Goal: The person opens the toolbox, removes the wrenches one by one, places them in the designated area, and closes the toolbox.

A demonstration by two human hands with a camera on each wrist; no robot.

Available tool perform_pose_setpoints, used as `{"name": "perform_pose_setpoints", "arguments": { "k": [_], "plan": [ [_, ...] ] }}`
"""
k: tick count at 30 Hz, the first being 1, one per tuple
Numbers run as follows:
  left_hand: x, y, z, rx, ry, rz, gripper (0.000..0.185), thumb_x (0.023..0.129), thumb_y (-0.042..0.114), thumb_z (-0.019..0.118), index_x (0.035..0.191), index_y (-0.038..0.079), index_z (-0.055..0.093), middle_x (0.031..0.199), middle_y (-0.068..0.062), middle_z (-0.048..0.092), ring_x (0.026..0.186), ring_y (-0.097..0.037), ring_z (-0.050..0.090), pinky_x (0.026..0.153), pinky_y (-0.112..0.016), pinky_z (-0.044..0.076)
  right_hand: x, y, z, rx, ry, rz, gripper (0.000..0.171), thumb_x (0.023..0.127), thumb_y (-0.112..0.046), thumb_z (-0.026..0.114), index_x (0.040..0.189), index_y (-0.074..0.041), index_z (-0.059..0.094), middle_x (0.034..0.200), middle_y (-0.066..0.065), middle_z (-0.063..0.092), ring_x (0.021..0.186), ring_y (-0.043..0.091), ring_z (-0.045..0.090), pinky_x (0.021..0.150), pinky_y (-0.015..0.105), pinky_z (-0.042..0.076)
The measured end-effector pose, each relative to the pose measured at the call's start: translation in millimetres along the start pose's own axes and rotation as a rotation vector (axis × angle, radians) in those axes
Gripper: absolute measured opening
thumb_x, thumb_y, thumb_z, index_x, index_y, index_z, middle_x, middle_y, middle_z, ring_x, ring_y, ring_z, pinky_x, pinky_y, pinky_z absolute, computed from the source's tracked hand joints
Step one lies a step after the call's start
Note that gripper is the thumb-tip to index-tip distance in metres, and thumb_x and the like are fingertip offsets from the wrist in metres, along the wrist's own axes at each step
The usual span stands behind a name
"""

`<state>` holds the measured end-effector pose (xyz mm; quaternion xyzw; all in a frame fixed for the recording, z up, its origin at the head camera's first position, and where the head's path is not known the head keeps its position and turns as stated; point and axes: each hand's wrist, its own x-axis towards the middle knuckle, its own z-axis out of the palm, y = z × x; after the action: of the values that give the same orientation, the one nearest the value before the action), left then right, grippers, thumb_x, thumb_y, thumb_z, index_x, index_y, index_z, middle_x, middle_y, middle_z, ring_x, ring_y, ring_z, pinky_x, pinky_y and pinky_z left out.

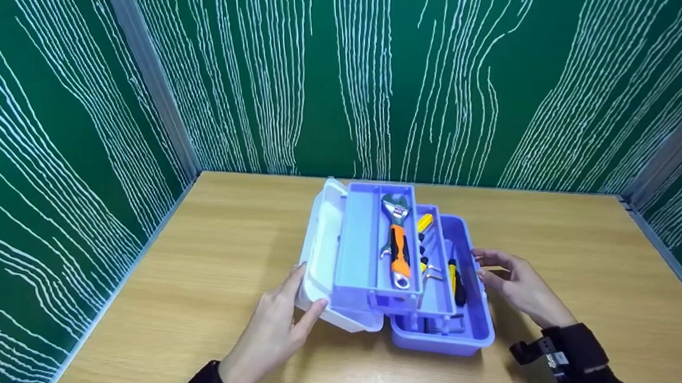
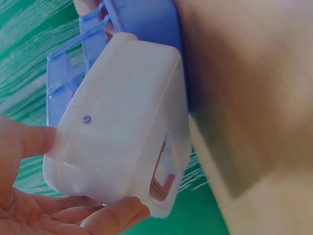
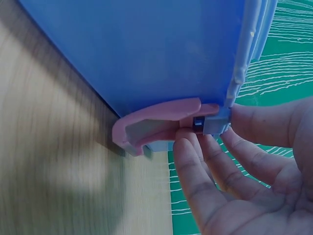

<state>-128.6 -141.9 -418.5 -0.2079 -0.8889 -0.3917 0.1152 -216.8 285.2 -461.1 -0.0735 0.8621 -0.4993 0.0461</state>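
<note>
Toolbox [image 1: 444, 327]: purple plastic, opened out, mid surface [image 1: 204, 283]. Long axis runs approx 12–6 o'clock in head view, tilted a bit toward 5.
Lid [image 1: 321, 258]: white/translucent, swung out to 9 o'clock side of box, standing on edge; white handle loop shows in L wrist view [image 2: 161, 186].
Trays: upper tray [image 1: 359, 249] raised and shifted toward 9, lower stepped tray beside it at 3, base open beyond that.
Contents: adjustable wrench [image 1: 398, 241], orange/black grip, lying lengthwise 12–6 in upper tray; yellow-handled tools [image 1: 426, 223] and a black/yellow one [image 1: 456, 279] lower down; exact types too small to tell.
Left hand [image 1: 272, 332]: at approx 8 o'clock of box, fingers [image 2: 115, 215] straight and spread, tips and thumb touching lid's outer face w/o wrapping it. Holds nothing.
Right hand [image 1: 516, 290]: at 3–4 o'clock of box, touching base's side wall. Fingers [image 3: 195, 176] slightly bent, tips on the pink latch [image 3: 156, 122] at the rim; thumb opposite on the blue catch. Light touch, no firm pinch seen.
Key relation: box sits between the hands, lid just inside L fingers at their 2 o'clock, latch right at R fingertips. L hand nearer lid; R hand nearer base and latch. Hands press from opposite sides, across the long axis.
Surround: green walls w/ white line pattern on three sides.
</note>
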Motion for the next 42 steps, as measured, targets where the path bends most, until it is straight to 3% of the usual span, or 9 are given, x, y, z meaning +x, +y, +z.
{"name": "perform_pose_setpoints", "arguments": {
  "k": [4, 11, 22, 31, 42],
  "plan": [
    [-2.7, -6.7, 1.8, -0.026, -0.035, -0.072, 0.066, 0.100, 0.030, 0.061, 0.153, 0.000, 0.034, 0.136, -0.023, 0.060, 0.118, -0.028, 0.066, 0.098, -0.033, 0.056, 1, 1, -1, -0.024, -0.001, 0.014, 0.046, 0.101, -0.018, 0.059, 0.145, -0.008, 0.049, 0.138, 0.019, 0.058, 0.126, 0.034, 0.057, 0.091, 0.016, 0.049],
    [-8.9, -19.7, 6.5, -0.087, -0.084, -0.168, 0.066, 0.101, 0.027, 0.059, 0.155, 0.001, 0.030, 0.144, -0.022, 0.054, 0.129, -0.030, 0.059, 0.107, -0.037, 0.049, 1, 2, -1, -0.032, -0.013, 0.042, 0.049, 0.102, -0.019, 0.057, 0.149, -0.010, 0.046, 0.141, 0.019, 0.056, 0.129, 0.034, 0.054, 0.096, 0.022, 0.047],
    [-19.9, -36.6, 9.1, -0.229, -0.135, -0.248, 0.062, 0.101, 0.019, 0.058, 0.154, -0.001, 0.032, 0.149, -0.026, 0.047, 0.137, -0.039, 0.050, 0.111, -0.045, 0.042, 2, -2, 5, -0.023, -0.025, 0.089, 0.048, 0.102, -0.024, 0.058, 0.148, -0.013, 0.047, 0.138, 0.017, 0.057, 0.127, 0.034, 0.056, 0.106, 0.045, 0.050],
    [-16.3, -44.6, 15.2, -0.398, -0.199, -0.302, 0.064, 0.100, 0.019, 0.059, 0.150, -0.010, 0.032, 0.146, -0.032, 0.046, 0.135, -0.043, 0.049, 0.111, -0.047, 0.044, -1, 1, -1, -0.035, -0.002, 0.030, 0.045, 0.102, -0.018, 0.057, 0.146, -0.009, 0.049, 0.135, 0.019, 0.059, 0.123, 0.035, 0.058, 0.094, 0.023, 0.051],
    [-21.0, -48.4, 19.9, -0.432, -0.216, -0.365, 0.064, 0.098, 0.018, 0.060, 0.149, -0.010, 0.032, 0.147, -0.034, 0.043, 0.135, -0.044, 0.050, 0.110, -0.044, 0.046, 0, 0, -1, -0.033, -0.010, 0.060, 0.047, 0.102, -0.018, 0.056, 0.148, -0.011, 0.047, 0.137, 0.018, 0.058, 0.124, 0.033, 0.057, 0.099, 0.034, 0.052]
  ]
}}
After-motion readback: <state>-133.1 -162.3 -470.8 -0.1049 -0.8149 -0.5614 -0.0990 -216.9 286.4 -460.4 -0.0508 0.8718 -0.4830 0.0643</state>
